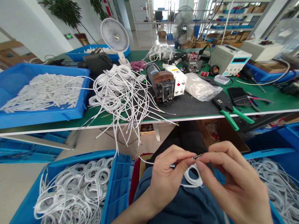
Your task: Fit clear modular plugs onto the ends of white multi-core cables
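My left hand [169, 175] pinches the end of a white cable, close to its thin inner wires [197, 156]. Opposite it, my right hand [231, 174] grips those dark and blue wire ends between thumb and forefinger. Both sets of fingertips nearly meet above my lap. Below them hangs a coiled white cable [192, 176], partly hidden by my hands. A length of white cable runs out to the left behind my left hand. On the bench ahead lies a large tangle of white cables [116, 84], their stripped ends drooping over the front edge.
Blue bins of coiled cables stand left [121, 183] and right [268, 153] of me. The green bench [275, 105] carries a brown-fronted machine [163, 84], a green-handled crimping tool [230, 119], pliers [259, 99], a plastic bag of small parts [201, 87] and a blue tray [77, 113] of white pieces.
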Demonstrator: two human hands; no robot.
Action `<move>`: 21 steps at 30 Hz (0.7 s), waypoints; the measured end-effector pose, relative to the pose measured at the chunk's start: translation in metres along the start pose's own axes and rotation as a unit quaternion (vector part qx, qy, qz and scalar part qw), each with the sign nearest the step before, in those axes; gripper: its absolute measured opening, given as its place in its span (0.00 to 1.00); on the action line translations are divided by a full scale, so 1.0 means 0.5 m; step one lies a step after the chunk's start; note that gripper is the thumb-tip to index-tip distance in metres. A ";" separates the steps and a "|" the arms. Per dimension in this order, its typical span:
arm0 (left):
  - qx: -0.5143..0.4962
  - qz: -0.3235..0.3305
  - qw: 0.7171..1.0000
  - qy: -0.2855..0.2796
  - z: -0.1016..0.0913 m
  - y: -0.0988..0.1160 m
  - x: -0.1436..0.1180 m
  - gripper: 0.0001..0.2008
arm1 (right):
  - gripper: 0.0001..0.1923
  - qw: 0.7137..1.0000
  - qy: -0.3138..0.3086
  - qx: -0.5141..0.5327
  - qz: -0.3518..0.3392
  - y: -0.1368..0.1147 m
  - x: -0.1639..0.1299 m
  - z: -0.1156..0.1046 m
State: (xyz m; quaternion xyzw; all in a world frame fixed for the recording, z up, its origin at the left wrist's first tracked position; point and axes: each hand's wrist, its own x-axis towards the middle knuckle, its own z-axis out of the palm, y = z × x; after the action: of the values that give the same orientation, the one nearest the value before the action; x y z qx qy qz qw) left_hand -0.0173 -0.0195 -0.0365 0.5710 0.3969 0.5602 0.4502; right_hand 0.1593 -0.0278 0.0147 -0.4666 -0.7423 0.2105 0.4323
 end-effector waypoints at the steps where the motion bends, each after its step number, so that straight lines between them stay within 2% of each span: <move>1: 0.004 0.012 1.000 -0.001 0.001 0.000 0.000 0.06 | 0.09 1.000 -0.002 -0.003 0.001 -0.001 0.003 -0.001; 5: 0.005 0.027 1.000 -0.003 0.001 0.002 0.000 0.06 | 0.06 0.999 -0.016 -0.001 0.029 -0.002 0.025 0.000; 9: -0.037 -0.053 0.998 0.004 -0.004 0.007 0.001 0.05 | 0.05 0.992 -0.050 0.073 0.091 0.007 0.045 0.006; 11: -0.075 -0.093 0.993 0.013 -0.006 0.007 0.002 0.06 | 0.04 0.988 -0.045 0.108 0.104 0.015 0.045 0.004; 15: -0.141 -0.147 0.979 0.023 -0.010 -0.001 0.000 0.08 | 0.06 0.991 -0.007 0.104 0.082 0.028 0.029 -0.006; 21: -0.180 -0.160 0.971 0.019 -0.013 -0.013 -0.003 0.09 | 0.12 0.998 -0.032 0.043 0.027 0.028 0.007 -0.006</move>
State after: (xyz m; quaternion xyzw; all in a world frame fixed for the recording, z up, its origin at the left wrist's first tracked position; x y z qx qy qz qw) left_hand -0.0237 -0.0187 -0.0435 0.3994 0.3841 0.5538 0.6215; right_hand 0.1686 -0.0185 0.0079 -0.4607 -0.7330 0.2691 0.4221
